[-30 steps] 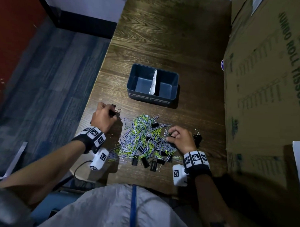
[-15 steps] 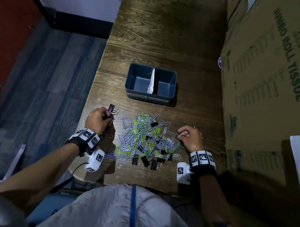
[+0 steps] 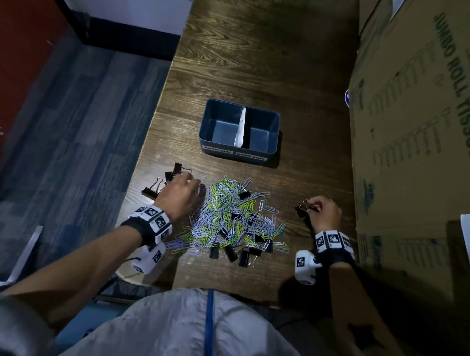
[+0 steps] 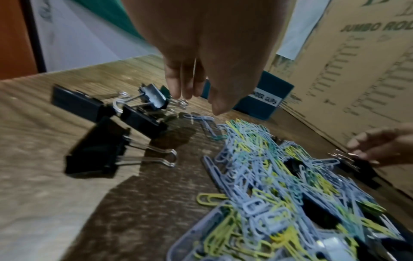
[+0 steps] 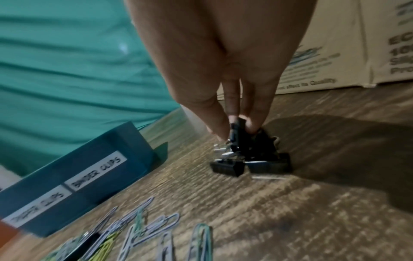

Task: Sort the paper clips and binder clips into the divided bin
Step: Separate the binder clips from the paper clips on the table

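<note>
We are still pulling binder clips out of the mixed pile (image 3: 232, 217) on the desk (image 3: 259, 59): our right hand (image 3: 323, 213) pinches a black binder clip (image 5: 238, 134), our left hand (image 3: 178, 195) hovers relaxed and empty, and next we judge the clip goes to the empty divided bin (image 3: 238, 151).

Bare bench (image 3: 259, 59) lies open beyond the divided bin (image 3: 272, 131) and between the bin and the paper clip pile (image 3: 227, 215). A cardboard box (image 3: 416, 131) walls the right edge; loose binder clips (image 3: 159, 186) crowd the left corner.
</note>
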Tool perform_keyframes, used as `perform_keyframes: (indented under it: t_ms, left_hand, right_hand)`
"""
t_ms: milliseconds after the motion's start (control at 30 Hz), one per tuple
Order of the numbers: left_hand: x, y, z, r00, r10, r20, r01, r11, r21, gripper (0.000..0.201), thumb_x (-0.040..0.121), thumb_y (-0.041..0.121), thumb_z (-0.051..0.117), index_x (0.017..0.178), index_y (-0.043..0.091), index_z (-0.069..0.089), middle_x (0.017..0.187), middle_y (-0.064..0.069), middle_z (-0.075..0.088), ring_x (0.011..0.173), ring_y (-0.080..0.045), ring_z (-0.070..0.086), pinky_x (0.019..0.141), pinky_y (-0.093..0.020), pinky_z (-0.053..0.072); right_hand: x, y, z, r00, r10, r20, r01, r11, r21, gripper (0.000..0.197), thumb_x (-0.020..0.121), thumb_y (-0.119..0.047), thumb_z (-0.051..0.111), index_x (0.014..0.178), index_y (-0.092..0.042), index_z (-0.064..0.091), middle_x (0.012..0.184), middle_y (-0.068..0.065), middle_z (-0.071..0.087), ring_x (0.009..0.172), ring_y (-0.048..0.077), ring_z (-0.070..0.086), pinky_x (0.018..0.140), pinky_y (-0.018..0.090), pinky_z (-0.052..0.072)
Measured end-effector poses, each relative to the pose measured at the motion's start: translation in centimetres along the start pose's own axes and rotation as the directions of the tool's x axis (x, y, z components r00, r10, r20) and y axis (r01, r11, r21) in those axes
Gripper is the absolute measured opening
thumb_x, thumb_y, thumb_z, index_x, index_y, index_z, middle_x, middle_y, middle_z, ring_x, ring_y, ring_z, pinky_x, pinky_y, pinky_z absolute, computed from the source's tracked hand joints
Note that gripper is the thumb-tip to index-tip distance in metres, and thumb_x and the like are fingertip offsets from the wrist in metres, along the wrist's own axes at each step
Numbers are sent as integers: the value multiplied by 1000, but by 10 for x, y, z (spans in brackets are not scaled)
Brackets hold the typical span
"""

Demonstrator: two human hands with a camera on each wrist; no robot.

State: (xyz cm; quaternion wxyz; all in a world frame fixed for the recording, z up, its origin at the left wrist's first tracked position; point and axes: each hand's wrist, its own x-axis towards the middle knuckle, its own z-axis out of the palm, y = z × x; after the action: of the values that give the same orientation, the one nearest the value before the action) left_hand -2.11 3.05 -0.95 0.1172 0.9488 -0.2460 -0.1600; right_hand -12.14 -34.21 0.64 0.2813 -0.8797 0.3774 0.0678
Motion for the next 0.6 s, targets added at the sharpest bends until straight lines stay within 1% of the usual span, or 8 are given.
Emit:
perform_keyframes:
  t_ms: [67, 167, 267, 333, 367, 467, 533, 600]
  left_hand:
    - [0, 16, 6, 995, -9, 100, 13, 999, -36, 59, 87, 24, 65, 139, 12, 38, 134, -16, 45, 116, -31, 48, 95, -45, 49]
    - [-1, 39, 16, 988, -30, 149, 37, 998, -42, 57, 92, 25, 59, 141, 13, 33, 139, -13, 41, 122, -29, 39, 98, -41, 45]
    - [-4, 56, 24, 985, -5, 172, 20, 996, -90, 59, 93, 24, 57, 144, 12, 32, 141, -11, 38, 123, -26, 38, 101, -39, 44]
    - [-8, 65, 27, 992, 34, 120, -26, 997, -72, 57, 91, 23, 59, 142, 11, 36, 137, -11, 42, 120, -27, 41, 98, -40, 47]
    - [-11, 70, 28, 993, 68, 92, -64, 997, -41, 54, 90, 22, 60, 138, 11, 41, 133, -12, 45, 117, -27, 44, 95, -40, 48]
    - [-17, 81, 33, 973, 212, 92, -216, 976, 29, 46, 81, 22, 68, 123, 10, 53, 120, -11, 52, 105, -27, 50, 85, -41, 49]
    - [-22, 89, 33, 960, 260, 107, -265, 964, 38, 43, 80, 28, 68, 115, 9, 54, 115, -11, 53, 99, -25, 51, 78, -42, 52]
    - [-27, 97, 27, 953, 278, 118, -281, 960, 7, 39, 87, 36, 59, 114, 9, 53, 113, -10, 53, 91, -24, 55, 69, -37, 53]
  right_hand:
    - [-5, -7, 3, 998, -56, -35, 53, 994, -90, 19, 84, -1, 71, 98, -14, 72, 112, 14, 62, 111, 33, 54, 92, 38, 46]
    - [-16, -24, 16, 987, -149, -50, 138, 974, -177, 18, 85, -7, 71, 100, -18, 71, 118, 11, 59, 113, 31, 49, 98, 45, 46]
    - [-29, -48, 40, 954, -266, 140, 281, 955, -99, 19, 90, -17, 68, 109, -20, 69, 123, 2, 57, 122, 25, 50, 107, 45, 44]
    - [-36, -63, 57, 916, -327, 231, 355, 931, -90, 25, 92, -23, 66, 117, -20, 66, 128, 2, 57, 123, 24, 52, 105, 44, 47]
    - [-39, -71, 65, 908, -343, 242, 373, 924, -88, 27, 93, -24, 65, 119, -19, 66, 128, 3, 58, 121, 24, 55, 102, 43, 49]
    - [-43, -96, 79, 915, -334, 228, 364, 926, -104, 30, 94, -31, 64, 120, -16, 67, 127, 7, 61, 112, 28, 61, 93, 43, 53]
    - [-44, -106, 86, 909, -301, 288, 356, 920, -165, 40, 93, -36, 65, 128, -15, 62, 138, 11, 53, 123, 34, 55, 99, 49, 47]
    - [-46, -111, 92, 896, -270, 354, 362, 904, -227, 51, 94, -35, 65, 138, -14, 53, 149, 16, 41, 134, 38, 44, 106, 52, 39]
